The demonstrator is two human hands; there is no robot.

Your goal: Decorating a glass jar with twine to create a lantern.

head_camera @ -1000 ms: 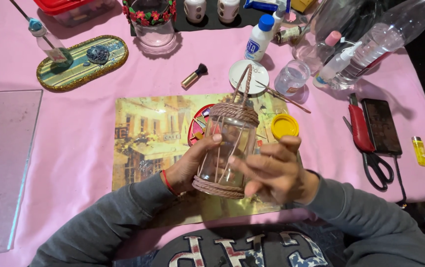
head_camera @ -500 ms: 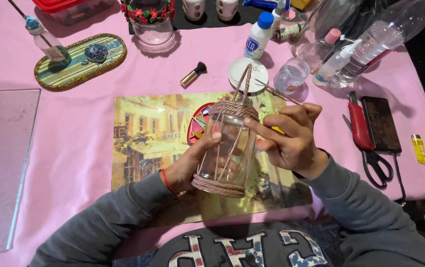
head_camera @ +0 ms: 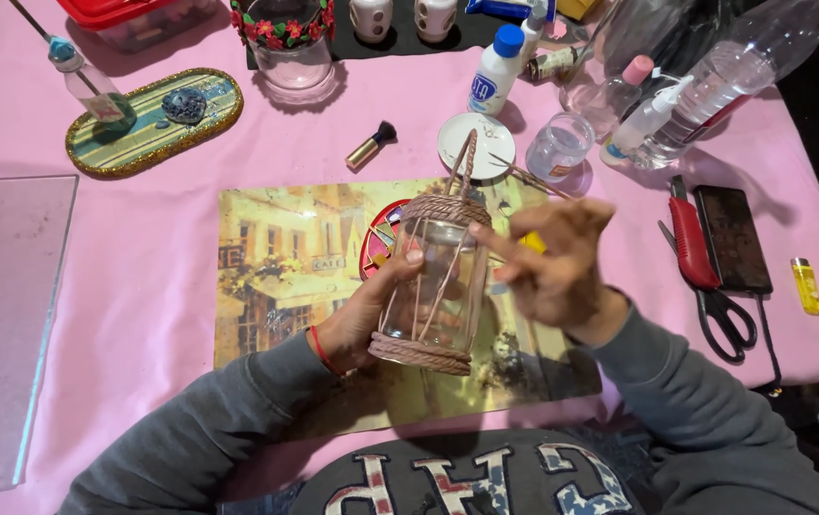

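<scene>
My left hand (head_camera: pixel 368 315) grips a clear glass jar (head_camera: pixel 433 286) from its left side and holds it above a picture placemat (head_camera: pixel 276 267). Brown twine is wound around the jar's neck and base, with thin strands running down the glass and a twine loop at the top. My right hand (head_camera: pixel 552 265) hovers at the jar's right side, fingers bent and blurred, touching a strand near the neck. Whether it pinches anything is unclear.
On the pink cloth lie a glue bottle (head_camera: pixel 497 69), white dish (head_camera: pixel 475 145), small glass (head_camera: pixel 559 147), brush (head_camera: pixel 371 145), red-handled scissors (head_camera: pixel 705 272), phone (head_camera: pixel 732 236), yellow lighter (head_camera: pixel 805 285), oval tray (head_camera: pixel 154 121) and glass pane (head_camera: pixel 0 315). A paint palette (head_camera: pixel 383 234) sits behind the jar.
My right hand has lifted from the jar's lower right side up to its neck. The jar has stayed in my left hand, nearly still.
</scene>
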